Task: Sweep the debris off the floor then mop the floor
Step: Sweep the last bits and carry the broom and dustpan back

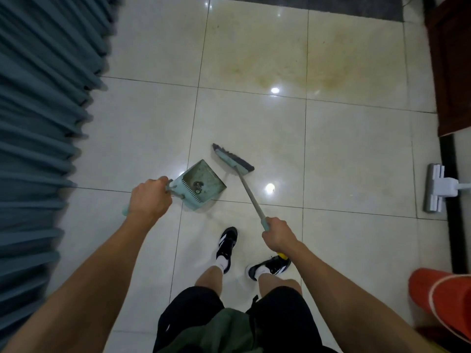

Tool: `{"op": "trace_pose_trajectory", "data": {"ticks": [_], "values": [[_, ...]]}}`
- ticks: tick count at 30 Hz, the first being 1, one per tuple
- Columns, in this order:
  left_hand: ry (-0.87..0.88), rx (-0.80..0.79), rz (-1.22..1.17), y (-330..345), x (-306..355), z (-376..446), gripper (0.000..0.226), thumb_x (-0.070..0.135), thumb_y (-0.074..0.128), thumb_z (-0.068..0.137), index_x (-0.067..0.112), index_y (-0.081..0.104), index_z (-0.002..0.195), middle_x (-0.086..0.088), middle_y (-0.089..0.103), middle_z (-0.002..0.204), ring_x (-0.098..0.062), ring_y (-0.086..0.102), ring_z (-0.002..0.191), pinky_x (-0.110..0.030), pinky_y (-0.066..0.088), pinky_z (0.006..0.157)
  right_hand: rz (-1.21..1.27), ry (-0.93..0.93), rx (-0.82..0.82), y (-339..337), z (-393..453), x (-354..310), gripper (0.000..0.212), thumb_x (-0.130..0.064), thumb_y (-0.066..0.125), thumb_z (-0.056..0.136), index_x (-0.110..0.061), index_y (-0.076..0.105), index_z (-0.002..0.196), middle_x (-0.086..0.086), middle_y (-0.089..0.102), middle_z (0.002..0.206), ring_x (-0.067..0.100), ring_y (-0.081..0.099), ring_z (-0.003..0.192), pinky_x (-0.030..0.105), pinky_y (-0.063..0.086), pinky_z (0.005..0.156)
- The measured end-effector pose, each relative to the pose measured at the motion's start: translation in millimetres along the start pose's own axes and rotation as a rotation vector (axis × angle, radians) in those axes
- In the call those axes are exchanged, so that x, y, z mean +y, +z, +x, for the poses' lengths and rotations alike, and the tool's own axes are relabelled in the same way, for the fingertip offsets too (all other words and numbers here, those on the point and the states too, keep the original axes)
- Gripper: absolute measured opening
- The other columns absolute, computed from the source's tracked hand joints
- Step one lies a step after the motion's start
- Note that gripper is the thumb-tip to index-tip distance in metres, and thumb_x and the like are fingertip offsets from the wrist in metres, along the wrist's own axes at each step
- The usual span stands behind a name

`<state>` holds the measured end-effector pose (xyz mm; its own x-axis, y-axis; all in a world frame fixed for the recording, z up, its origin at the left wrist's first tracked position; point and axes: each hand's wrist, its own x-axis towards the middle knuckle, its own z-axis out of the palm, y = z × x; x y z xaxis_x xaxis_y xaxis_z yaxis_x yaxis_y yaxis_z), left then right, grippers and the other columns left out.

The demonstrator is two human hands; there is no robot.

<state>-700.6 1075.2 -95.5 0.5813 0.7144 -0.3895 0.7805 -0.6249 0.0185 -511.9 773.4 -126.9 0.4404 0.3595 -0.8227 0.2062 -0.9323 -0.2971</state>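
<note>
Beside the pale-green plastic dustpan point(201, 186), holding collected dark debris point(197, 187), right hand point(277, 236) is gripping grey-bristled broom point(233, 161); left hand point(150, 198) is gripping dustpan handle. Sweeping is finishing, likely; next fetching white mop point(435, 188), well right.

I see a pale cream tiled floor point(356, 154) with thin dark grout lines and a yellowish-brown stain point(293, 70) across the far tiles. The dustpan point(204, 184) is light teal, dirty grey-green inside, with a few dark bits of debris point(197, 187) in it. The broom point(233, 161) has a teal head, dark grey bristles and a grey shaft ending in a teal grip. The curtain point(40, 123) is slate blue in pleats. The mop point(435, 187) is white and grey. My shoes point(227, 244) are black with white stripes, my shorts point(188, 317) black. A red-orange roll point(443, 299) sits at right, beside dark brown wood point(451, 72).
</note>
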Motion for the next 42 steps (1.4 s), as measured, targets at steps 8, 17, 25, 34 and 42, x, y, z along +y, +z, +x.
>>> {"op": "trace_pose_trajectory", "data": {"ticks": [8, 17, 25, 34, 42], "values": [[-0.003, 0.006, 0.030, -4, -1, 8, 0.015, 0.016, 0.062, 0.086, 0.015, 0.059, 0.100, -0.006, 0.056, 0.071, -0.028, 0.047, 0.059, -0.034, 0.036, 0.056, 0.458, 0.109, -0.069, 1, -38, 3, 0.055, -0.011, 0.055, 0.092, -0.016, 0.046, 0.146, 0.011, 0.061, 0.076, 0.016, 0.052, 0.049, 0.024, 0.044, 0.042], [-0.047, -0.001, 0.014, -4, -26, -1, 0.018, 0.020, 0.061, 0.088, 0.014, 0.060, 0.104, -0.013, 0.065, 0.082, -0.033, 0.050, 0.065, -0.036, 0.038, 0.060, 0.209, -0.025, 0.025, -2, -38, -3, 0.057, -0.021, 0.057, 0.091, -0.019, 0.047, 0.147, 0.008, 0.066, 0.101, 0.014, 0.058, 0.067, 0.023, 0.046, 0.053], [-0.040, -0.026, 0.034, -3, -28, -11, 0.018, 0.022, 0.059, 0.090, 0.014, 0.058, 0.106, -0.009, 0.058, 0.079, -0.031, 0.053, 0.066, -0.036, 0.041, 0.061, 0.154, -0.001, -0.068, 2, -24, -20, 0.054, -0.017, 0.056, 0.092, -0.009, 0.047, 0.145, 0.012, 0.063, 0.098, 0.023, 0.061, 0.075, 0.031, 0.054, 0.060], [-0.024, -0.003, 0.065, -10, -42, -11, 0.021, 0.019, 0.060, 0.089, 0.015, 0.059, 0.110, -0.006, 0.055, 0.077, -0.028, 0.051, 0.065, -0.035, 0.040, 0.059, 0.426, 0.102, -0.091, 1, -45, 11, 0.055, -0.009, 0.058, 0.091, -0.015, 0.050, 0.145, 0.010, 0.058, 0.069, 0.011, 0.045, 0.039, 0.024, 0.040, 0.039], [-0.063, -0.018, 0.063, -6, -55, -24, 0.020, 0.020, 0.058, 0.089, 0.014, 0.058, 0.107, -0.009, 0.059, 0.080, -0.029, 0.051, 0.066, -0.036, 0.040, 0.060, -0.004, -0.082, 0.016, 15, -24, -4, 0.058, -0.022, 0.058, 0.090, -0.017, 0.046, 0.146, 0.004, 0.061, 0.102, 0.020, 0.063, 0.078, 0.028, 0.051, 0.062]]}}
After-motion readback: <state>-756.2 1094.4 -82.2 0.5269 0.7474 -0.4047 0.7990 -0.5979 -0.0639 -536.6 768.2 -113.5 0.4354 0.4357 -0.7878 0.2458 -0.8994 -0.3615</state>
